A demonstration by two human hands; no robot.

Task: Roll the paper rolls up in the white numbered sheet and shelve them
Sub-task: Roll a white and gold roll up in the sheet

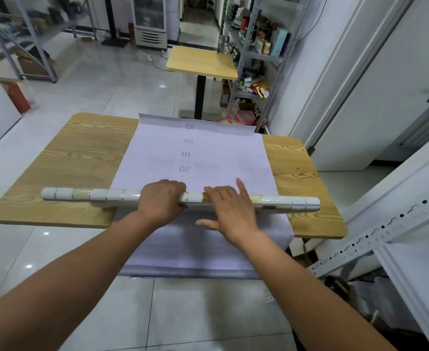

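Observation:
A long paper roll (pixel 92 194) printed with white and beige tiles lies crosswise on the white numbered sheet (pixel 208 158), near the table's front edge. The sheet shows 40, 50, 10 and 20 upside down and hangs off the front of the wooden table (pixel 77 158). My left hand (pixel 161 198) grips the roll near its middle, fingers curled over the top. My right hand (pixel 230 211) rests flat on the roll just to the right, fingers straight and spread.
A white metal shelf frame (pixel 395 239) stands at the right, close to the table's corner. A smaller wooden table (pixel 202 62) is behind, next to a stocked metal rack (pixel 256 46). Tiled floor lies around.

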